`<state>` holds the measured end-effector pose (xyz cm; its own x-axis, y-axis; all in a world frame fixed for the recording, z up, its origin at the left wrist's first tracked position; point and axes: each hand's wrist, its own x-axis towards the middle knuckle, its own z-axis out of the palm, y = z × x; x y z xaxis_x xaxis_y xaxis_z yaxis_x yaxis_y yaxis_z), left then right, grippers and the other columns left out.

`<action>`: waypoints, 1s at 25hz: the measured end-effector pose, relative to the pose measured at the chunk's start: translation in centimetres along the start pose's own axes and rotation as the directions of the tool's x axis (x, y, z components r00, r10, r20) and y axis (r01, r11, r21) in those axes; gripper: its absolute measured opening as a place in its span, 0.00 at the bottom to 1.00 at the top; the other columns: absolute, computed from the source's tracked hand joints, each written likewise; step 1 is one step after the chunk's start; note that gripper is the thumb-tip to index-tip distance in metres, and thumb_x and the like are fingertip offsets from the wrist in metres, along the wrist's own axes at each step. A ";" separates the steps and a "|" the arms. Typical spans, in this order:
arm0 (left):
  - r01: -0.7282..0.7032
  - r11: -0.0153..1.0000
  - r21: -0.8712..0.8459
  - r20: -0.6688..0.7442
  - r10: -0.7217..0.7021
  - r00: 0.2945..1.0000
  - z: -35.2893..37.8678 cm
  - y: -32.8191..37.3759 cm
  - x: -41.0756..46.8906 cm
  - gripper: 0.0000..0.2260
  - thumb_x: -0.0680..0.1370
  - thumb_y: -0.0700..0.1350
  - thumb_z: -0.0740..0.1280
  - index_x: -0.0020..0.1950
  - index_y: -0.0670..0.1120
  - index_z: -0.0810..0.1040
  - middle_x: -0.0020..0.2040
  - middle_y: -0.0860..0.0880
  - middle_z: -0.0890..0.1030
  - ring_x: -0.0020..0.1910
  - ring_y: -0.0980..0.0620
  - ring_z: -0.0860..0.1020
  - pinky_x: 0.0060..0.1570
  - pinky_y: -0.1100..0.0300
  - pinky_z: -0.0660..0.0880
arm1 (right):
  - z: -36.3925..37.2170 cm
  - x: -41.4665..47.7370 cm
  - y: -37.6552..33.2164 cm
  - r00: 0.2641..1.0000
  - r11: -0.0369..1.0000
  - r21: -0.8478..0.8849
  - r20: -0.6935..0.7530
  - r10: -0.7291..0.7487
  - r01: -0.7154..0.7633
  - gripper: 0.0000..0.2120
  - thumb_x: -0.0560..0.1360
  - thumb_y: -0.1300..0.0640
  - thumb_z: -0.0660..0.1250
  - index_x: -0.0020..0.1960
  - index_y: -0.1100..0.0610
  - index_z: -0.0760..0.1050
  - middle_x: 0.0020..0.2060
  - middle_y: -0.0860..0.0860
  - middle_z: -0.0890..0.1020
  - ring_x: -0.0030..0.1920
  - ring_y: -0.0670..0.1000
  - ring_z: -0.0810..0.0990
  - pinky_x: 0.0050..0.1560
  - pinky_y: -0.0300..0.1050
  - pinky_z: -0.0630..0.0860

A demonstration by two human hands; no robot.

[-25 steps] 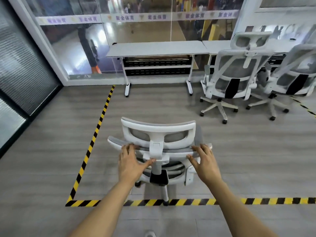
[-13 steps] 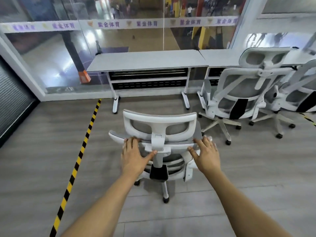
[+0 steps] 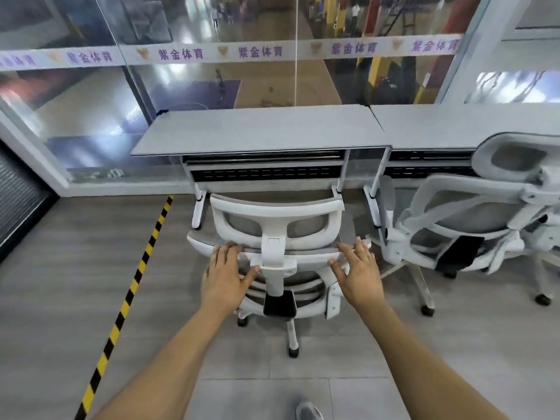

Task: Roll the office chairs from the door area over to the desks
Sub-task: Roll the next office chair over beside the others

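The chair (image 3: pixel 277 237) stands with its back to the person, its headrest just short of the front edge of the left desk (image 3: pixel 260 131). Its base sits between that desk's two white legs, so there is open floor under the desktop ahead of it. The left hand (image 3: pixel 225 275) lies flat on the top bar of the backrest, fingers spread and not curled around it. The right hand (image 3: pixel 357 274) rests the same way on the other end of the bar, palm down and fingers loose, pressing rather than gripping.

To the left, a strip of yellow-and-black tape (image 3: pixel 133 286) runs along the floor (image 3: pixel 60 283), well clear of the chair's casters. The floor on that side is bare up to the dark wall panel. To the right it is tighter: a second chair (image 3: pixel 472 219) is parked at the right desk (image 3: pixel 454 122), and its armrest and base stand just beside the right hand. The two desks butt together edge to edge along the glass wall (image 3: pixel 212 86).

The seat of the pushed chair is hidden behind its own backrest, and only two or three casters show. The second chair is cut off at the picture's right edge. At the bottom edge a grey shoe (image 3: pixel 307 412) pokes into view, blurred.
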<state>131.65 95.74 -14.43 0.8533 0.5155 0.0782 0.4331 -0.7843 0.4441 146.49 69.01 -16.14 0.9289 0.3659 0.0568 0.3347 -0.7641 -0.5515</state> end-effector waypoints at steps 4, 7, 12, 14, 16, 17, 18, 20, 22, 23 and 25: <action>0.021 1.000 0.007 0.042 -0.021 0.999 1.1 2.1 8.8 0.26 0.78 0.60 0.64 0.74 0.52 0.64 0.77 0.49 0.62 0.78 0.45 0.55 0.70 0.38 0.65 | -0.7 10.9 0.7 0.998 0.994 -0.104 0.066 -0.014 0.021 0.26 0.81 0.41 0.59 0.77 0.47 0.64 0.80 0.56 0.56 0.81 0.55 0.52 0.79 0.55 0.48; 0.080 0.993 0.086 0.103 -0.089 0.991 1.6 3.2 12.6 0.30 0.79 0.57 0.63 0.78 0.54 0.56 0.81 0.51 0.54 0.80 0.45 0.50 0.72 0.39 0.62 | -0.6 15.3 0.4 0.993 0.992 -0.124 0.115 -0.017 0.031 0.29 0.81 0.44 0.59 0.80 0.48 0.57 0.81 0.56 0.52 0.81 0.54 0.48 0.80 0.54 0.46; 0.096 0.977 0.188 0.181 -0.131 0.975 1.7 3.8 15.0 0.36 0.79 0.52 0.64 0.80 0.59 0.44 0.82 0.53 0.42 0.80 0.43 0.47 0.72 0.39 0.60 | -0.4 18.0 0.2 0.983 0.990 -0.121 0.177 -0.046 0.068 0.33 0.81 0.45 0.61 0.81 0.47 0.52 0.81 0.55 0.51 0.81 0.56 0.51 0.80 0.52 0.47; 0.095 0.977 0.190 0.180 -0.130 0.975 1.3 4.1 14.8 0.34 0.79 0.52 0.63 0.80 0.56 0.48 0.82 0.51 0.46 0.80 0.42 0.49 0.72 0.39 0.60 | -0.6 17.9 -0.4 0.985 0.994 -0.075 0.161 -0.062 0.075 0.31 0.80 0.47 0.63 0.79 0.49 0.58 0.80 0.54 0.58 0.78 0.58 0.59 0.78 0.55 0.56; 0.090 0.982 0.166 0.158 -0.116 0.981 0.4 4.6 13.4 0.29 0.79 0.51 0.63 0.78 0.53 0.55 0.81 0.48 0.53 0.78 0.41 0.54 0.70 0.39 0.61 | -0.7 16.9 -1.7 0.986 0.989 -0.015 0.081 -0.142 0.144 0.26 0.78 0.52 0.64 0.75 0.51 0.65 0.75 0.53 0.67 0.71 0.59 0.68 0.70 0.57 0.67; 0.088 0.986 0.144 0.132 -0.107 0.985 -0.2 4.9 12.3 0.27 0.78 0.51 0.63 0.76 0.53 0.60 0.80 0.47 0.57 0.77 0.40 0.58 0.69 0.39 0.63 | -0.7 16.0 -2.7 0.980 0.981 0.016 0.040 -0.194 0.194 0.24 0.78 0.54 0.65 0.73 0.52 0.68 0.71 0.52 0.71 0.67 0.59 0.71 0.67 0.57 0.69; 0.088 0.989 0.121 0.098 -0.100 0.990 -0.9 5.1 11.0 0.25 0.78 0.50 0.63 0.74 0.54 0.63 0.78 0.47 0.60 0.75 0.40 0.61 0.67 0.40 0.65 | -0.7 15.1 -3.9 0.971 0.970 0.045 0.009 -0.241 0.240 0.23 0.77 0.56 0.65 0.71 0.53 0.70 0.68 0.52 0.74 0.65 0.58 0.72 0.65 0.55 0.70; 0.103 0.990 0.095 0.021 -0.106 0.994 -2.7 5.0 8.2 0.23 0.77 0.50 0.64 0.72 0.55 0.66 0.75 0.48 0.64 0.72 0.42 0.65 0.65 0.44 0.66 | -0.2 13.1 -6.6 0.948 0.943 0.102 -0.020 -0.317 0.318 0.21 0.76 0.58 0.65 0.69 0.53 0.73 0.64 0.51 0.77 0.63 0.56 0.73 0.64 0.53 0.69; 0.142 0.987 0.078 -0.077 -0.136 0.988 -4.7 4.1 4.9 0.22 0.77 0.49 0.65 0.71 0.55 0.68 0.72 0.49 0.67 0.69 0.44 0.67 0.63 0.48 0.66 | 0.6 10.8 -10.1 0.907 0.899 0.130 -0.010 -0.420 0.418 0.19 0.76 0.58 0.66 0.67 0.53 0.74 0.61 0.51 0.78 0.61 0.56 0.74 0.62 0.52 0.70; 0.165 0.984 0.066 -0.124 -0.156 0.980 -5.7 3.4 3.2 0.21 0.77 0.49 0.66 0.70 0.55 0.69 0.70 0.50 0.69 0.67 0.45 0.68 0.61 0.49 0.67 | 1.2 9.8 -11.9 0.876 0.868 0.140 0.002 -0.482 0.476 0.18 0.76 0.57 0.66 0.66 0.53 0.74 0.60 0.51 0.79 0.60 0.56 0.75 0.61 0.52 0.71; 0.225 0.974 0.028 -0.217 -0.214 0.953 -7.8 1.8 -0.5 0.18 0.77 0.50 0.66 0.68 0.54 0.71 0.68 0.51 0.70 0.66 0.47 0.70 0.62 0.49 0.69 | 2.5 7.5 -15.7 0.806 0.797 0.192 0.045 -0.591 0.573 0.18 0.76 0.56 0.66 0.65 0.52 0.74 0.58 0.50 0.79 0.59 0.56 0.76 0.61 0.53 0.72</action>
<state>129.69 96.77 -6.68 0.6574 0.7334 0.1729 0.6219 -0.6577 0.4251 147.79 85.04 -9.10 0.5437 0.7699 0.3341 0.7685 -0.2967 -0.5669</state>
